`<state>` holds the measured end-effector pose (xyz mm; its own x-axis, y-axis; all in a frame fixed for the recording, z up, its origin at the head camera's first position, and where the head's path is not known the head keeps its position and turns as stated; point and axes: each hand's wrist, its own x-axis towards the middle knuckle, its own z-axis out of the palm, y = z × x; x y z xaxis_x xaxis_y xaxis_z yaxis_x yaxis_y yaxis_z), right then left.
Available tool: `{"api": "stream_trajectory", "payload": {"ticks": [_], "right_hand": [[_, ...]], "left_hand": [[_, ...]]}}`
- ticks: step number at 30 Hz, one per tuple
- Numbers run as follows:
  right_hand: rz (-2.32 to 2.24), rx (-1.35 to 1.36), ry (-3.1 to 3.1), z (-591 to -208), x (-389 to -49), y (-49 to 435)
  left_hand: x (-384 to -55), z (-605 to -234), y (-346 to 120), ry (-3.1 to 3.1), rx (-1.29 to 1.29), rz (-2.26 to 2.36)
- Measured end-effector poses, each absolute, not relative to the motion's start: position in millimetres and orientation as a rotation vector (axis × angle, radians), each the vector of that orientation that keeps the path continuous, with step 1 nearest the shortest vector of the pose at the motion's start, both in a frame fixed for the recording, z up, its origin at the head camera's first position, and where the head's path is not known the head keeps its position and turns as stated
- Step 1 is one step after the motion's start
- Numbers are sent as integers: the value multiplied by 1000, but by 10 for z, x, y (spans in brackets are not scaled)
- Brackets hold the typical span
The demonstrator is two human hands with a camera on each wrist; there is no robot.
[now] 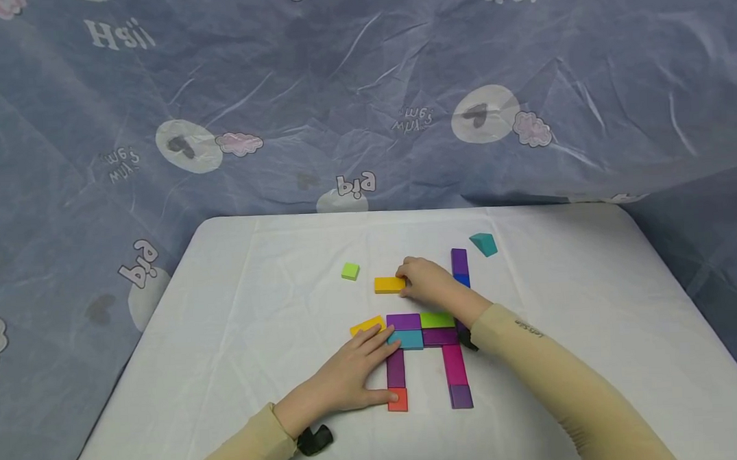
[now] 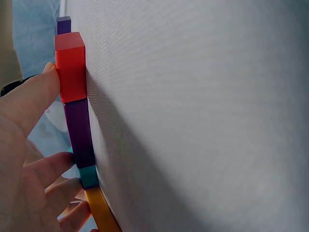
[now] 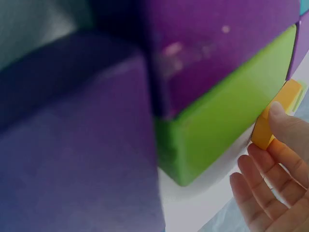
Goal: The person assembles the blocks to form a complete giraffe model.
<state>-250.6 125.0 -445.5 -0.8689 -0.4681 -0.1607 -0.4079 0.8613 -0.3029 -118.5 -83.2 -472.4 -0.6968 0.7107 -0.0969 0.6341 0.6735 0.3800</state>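
Observation:
My right hand [image 1: 429,282] pinches the right end of a yellow-orange block [image 1: 388,285] between thumb and finger; in the right wrist view the thumb lies on the yellow block [image 3: 289,96]. My left hand [image 1: 350,375] spreads over the left side of a flat block figure. Its thumb touches the red block [image 2: 71,67], and its other fingers reach the teal block [image 1: 410,339], the purple block [image 2: 78,130] and a slanted yellow block [image 1: 366,325]. A purple block [image 1: 403,322] and a lime green block [image 1: 437,319] form the figure's top row. Magenta [image 1: 455,365] and purple [image 1: 461,396] blocks make its right leg.
A small lime green block [image 1: 350,271] lies apart at the back left. At the back right lies a teal wedge-like block [image 1: 484,243]. Purple [image 1: 459,261] and blue [image 1: 462,279] blocks form a column partly behind my right forearm. A patterned curtain [image 1: 351,107] hangs behind the white table [image 1: 272,296].

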Motion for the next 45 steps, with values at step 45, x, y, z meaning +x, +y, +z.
{"api": "stream_trajectory", "payload": {"ticks": [45], "right_hand": [[-875,257,2932,-4432,-2972,2333]], "left_hand": [[-1182,-4736,-832,2655,1097,503]]}}
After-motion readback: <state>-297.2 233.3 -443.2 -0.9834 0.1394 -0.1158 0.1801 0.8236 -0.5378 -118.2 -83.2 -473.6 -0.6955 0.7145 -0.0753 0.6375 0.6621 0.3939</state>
